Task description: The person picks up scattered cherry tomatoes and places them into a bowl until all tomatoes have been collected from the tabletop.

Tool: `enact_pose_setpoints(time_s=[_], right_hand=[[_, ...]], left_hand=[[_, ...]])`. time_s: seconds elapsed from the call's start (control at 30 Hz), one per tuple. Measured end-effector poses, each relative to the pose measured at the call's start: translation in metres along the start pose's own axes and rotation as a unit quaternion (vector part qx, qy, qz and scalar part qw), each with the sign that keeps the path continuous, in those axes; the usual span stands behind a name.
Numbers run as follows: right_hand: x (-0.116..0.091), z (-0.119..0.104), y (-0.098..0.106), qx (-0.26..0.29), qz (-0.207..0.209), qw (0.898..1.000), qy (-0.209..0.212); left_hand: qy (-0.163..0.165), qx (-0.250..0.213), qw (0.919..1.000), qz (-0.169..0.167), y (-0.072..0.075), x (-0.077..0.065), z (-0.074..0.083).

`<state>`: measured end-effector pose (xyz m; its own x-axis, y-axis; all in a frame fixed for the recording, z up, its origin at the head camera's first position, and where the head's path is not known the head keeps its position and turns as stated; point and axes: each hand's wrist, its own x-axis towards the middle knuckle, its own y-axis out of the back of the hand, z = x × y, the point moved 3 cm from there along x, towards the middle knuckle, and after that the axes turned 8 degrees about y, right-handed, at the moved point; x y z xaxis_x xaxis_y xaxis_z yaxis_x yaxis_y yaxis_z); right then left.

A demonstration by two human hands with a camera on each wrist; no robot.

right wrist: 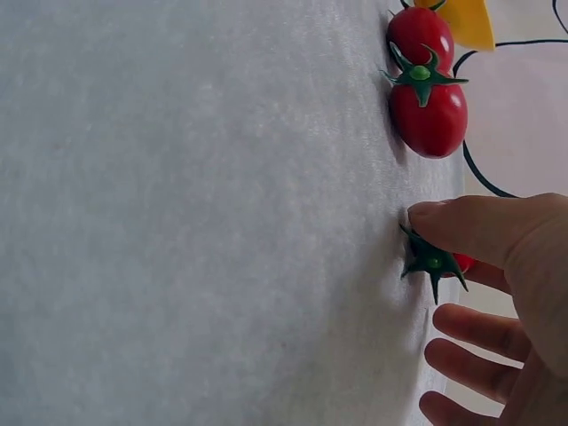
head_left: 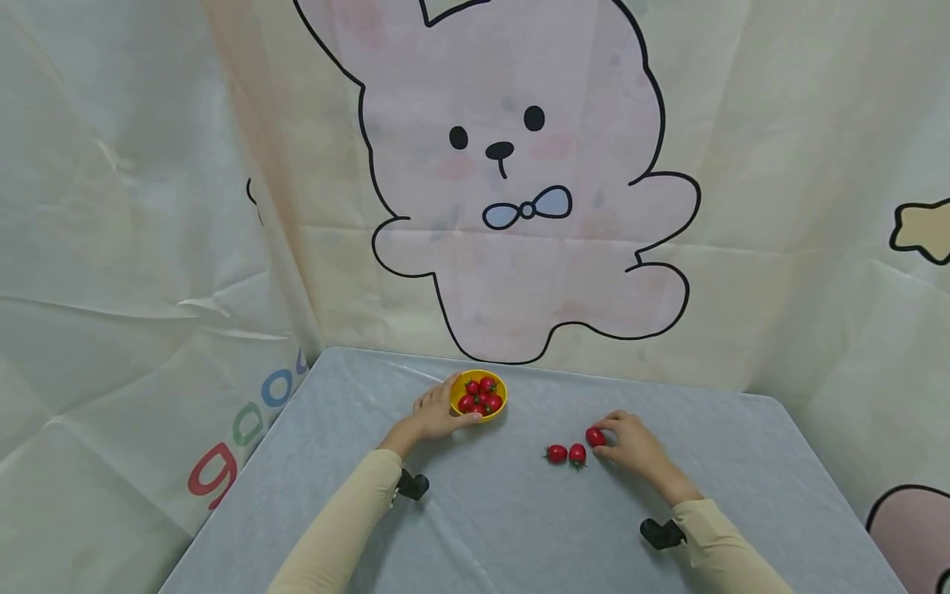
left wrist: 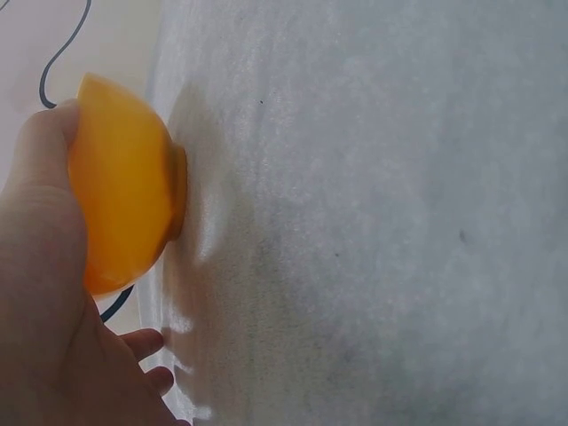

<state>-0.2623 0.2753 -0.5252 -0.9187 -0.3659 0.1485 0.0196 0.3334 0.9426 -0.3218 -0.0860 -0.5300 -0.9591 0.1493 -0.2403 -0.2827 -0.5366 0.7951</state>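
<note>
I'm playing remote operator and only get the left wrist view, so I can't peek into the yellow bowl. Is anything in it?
Observer: Yes, the head view shows red tomatoes inside the yellow bowl.
Operator: Yum! Are any lying outside, not being held?
Observer: Yes, two tomatoes lie side by side on the table.
Operator: And what's the right grip doing? I can't see it.
Observer: The right grip is pinching another tomato between thumb and fingers.
</note>
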Motion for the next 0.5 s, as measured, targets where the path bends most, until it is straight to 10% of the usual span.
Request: enact_pose_setpoints(time_s=[0.5], right_hand=[[0.0058,0.0036,0.0014,-0.01,0.006,1.0,0.005]], left_hand=[[0.012,0.005,0.9999,0.002,-0.0017,0.0014,-0.0005]])
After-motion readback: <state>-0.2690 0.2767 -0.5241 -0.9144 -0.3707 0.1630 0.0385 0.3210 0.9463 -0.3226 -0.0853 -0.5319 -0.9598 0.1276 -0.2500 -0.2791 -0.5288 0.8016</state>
